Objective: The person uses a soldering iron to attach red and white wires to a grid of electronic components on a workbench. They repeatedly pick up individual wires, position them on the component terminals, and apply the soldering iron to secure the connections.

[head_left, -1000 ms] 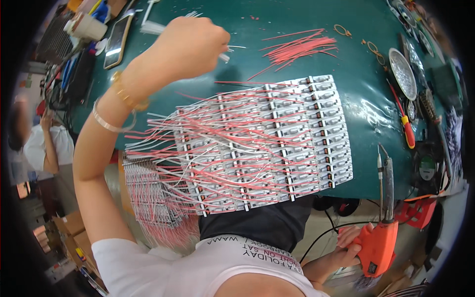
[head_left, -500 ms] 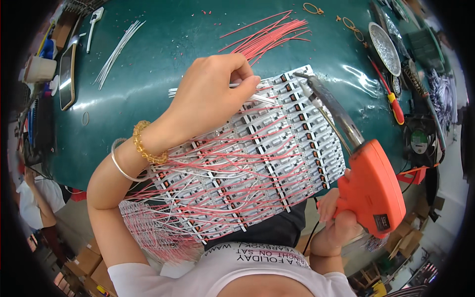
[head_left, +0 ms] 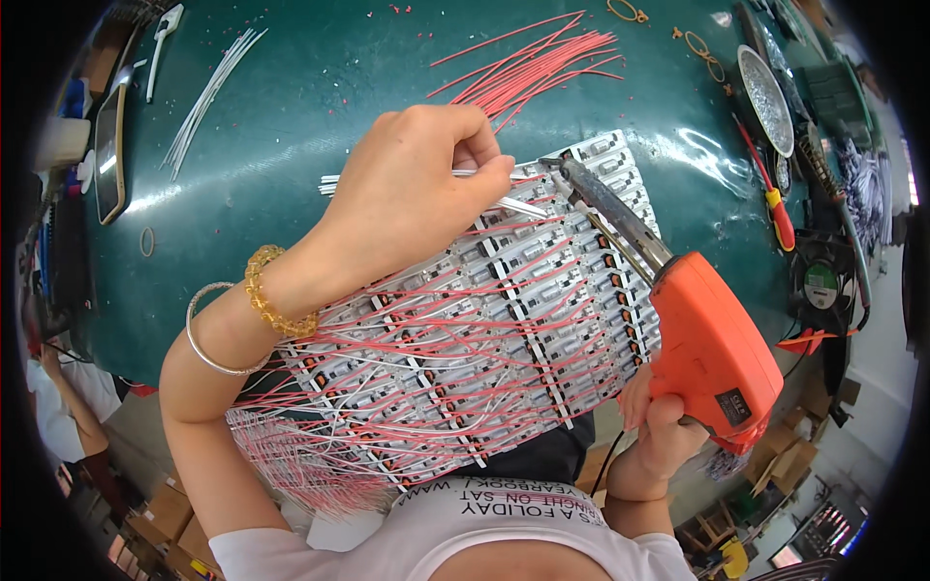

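Note:
Pinched between the thumb and fingers of my left hand point(head_left: 412, 189) is a small bundle of white wires point(head_left: 523, 207), sticking out on both sides of the hand. My right hand point(head_left: 666, 431) grips an orange soldering gun point(head_left: 719, 334) by its handle. The gun's dark tip is at the far edge of a panel of small circuit boards point(head_left: 528, 363), just right of my left fingertips. Whether the tip touches the panel I cannot tell. Many red and white wires run from the boards toward the lower left, where they gather in a dense bunch point(head_left: 310, 465).
Loose red wires point(head_left: 542, 73) lie beyond my left hand, with white wires point(head_left: 208, 102) farther left. A phone point(head_left: 111, 155) rests at the left edge. On the right are a metal dish point(head_left: 765, 97), a red-and-yellow screwdriver point(head_left: 778, 218) and a small fan point(head_left: 821, 281). Another person's arm point(head_left: 73, 397) shows at far left.
The soldering gun has moved left along the panel's far edge, bringing its tip closer to my left fingertips. My left hand still pinches the white wires. The whole view has shifted slightly.

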Available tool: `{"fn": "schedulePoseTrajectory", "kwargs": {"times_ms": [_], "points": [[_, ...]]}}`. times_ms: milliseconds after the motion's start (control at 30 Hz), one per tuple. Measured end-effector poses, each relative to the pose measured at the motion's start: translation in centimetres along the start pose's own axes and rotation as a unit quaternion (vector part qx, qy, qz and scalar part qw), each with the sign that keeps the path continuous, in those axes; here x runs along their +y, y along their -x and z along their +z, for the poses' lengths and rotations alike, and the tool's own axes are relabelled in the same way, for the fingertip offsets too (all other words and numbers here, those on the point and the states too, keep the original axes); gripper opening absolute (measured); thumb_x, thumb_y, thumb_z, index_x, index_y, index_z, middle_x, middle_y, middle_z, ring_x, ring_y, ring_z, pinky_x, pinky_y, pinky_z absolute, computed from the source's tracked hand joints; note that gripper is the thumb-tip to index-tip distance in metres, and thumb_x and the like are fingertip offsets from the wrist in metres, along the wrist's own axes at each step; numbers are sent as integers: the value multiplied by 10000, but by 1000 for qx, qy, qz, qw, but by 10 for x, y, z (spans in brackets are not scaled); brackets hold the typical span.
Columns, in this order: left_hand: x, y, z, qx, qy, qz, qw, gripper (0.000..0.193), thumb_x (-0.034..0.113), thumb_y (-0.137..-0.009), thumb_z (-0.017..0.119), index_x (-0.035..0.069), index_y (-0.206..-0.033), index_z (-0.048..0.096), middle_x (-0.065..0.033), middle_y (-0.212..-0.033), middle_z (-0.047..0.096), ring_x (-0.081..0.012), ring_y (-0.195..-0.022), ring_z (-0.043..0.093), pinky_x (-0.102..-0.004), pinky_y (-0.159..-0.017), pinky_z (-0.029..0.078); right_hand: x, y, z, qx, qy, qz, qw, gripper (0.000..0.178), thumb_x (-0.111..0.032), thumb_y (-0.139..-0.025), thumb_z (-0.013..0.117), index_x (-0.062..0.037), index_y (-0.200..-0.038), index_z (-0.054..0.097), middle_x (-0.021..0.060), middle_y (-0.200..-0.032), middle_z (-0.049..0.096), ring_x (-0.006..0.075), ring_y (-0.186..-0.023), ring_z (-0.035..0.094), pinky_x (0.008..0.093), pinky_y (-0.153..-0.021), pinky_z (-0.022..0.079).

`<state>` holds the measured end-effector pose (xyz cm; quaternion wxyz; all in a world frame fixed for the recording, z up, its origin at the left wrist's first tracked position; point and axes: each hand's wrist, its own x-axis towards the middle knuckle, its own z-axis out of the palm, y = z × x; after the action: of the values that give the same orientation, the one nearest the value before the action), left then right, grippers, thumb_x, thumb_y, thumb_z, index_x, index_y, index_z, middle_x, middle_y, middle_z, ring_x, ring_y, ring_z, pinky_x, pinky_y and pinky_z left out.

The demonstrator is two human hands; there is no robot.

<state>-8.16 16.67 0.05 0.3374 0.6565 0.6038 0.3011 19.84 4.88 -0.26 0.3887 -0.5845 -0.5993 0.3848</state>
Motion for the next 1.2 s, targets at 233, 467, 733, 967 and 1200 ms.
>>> {"fn": "schedulePoseTrajectory", "kwargs": {"times_ms": [233,467,733,967,1200], "points": [[2,-1,-1,-3,11,-20,1000,174,139,-855,669,-13,-775,644,-1,-619,585,-43,-525,479,-240,-475,364,3,9,-1,29,-44,45,998,698,-455,-811,712,99,-1180,502,15,-665,517,116,-547,481,267,-532,404],[2,1,-2,6,-8,7,1000,181,135,-862,665,-17,-769,635,-5,-625,598,-38,-528,513,-225,-473,377,-7,2,3,13,-56,10,998,882,-577,-813,680,158,-1233,431,-15,-514,463,82,-395,432,231,-423,369],[2,0,-1,-11,18,-19,1000,162,123,-870,662,-13,-786,635,-4,-637,606,-34,-535,520,-219,-484,390,-17,1,10,28,-140,48,988,896,-584,-809,677,157,-1244,426,-18,-511,454,83,-393,426,227,-424,363],[2,3,-5,69,-28,102,992,87,90,-829,687,12,-814,652,-15,-842,619,-49,-567,435,-221,-505,346,-11,7,3,30,-197,22,980,883,-575,-812,675,149,-1250,420,-15,-515,448,81,-389,412,221,-407,333],[6,10,10,63,-51,154,985,82,72,-810,702,8,-815,651,-56,-856,615,-116,-615,488,-254,-529,372,-24,9,8,29,-186,55,980,867,-573,-822,666,150,-1235,426,-13,-507,447,82,-386,412,219,-398,331]]}}
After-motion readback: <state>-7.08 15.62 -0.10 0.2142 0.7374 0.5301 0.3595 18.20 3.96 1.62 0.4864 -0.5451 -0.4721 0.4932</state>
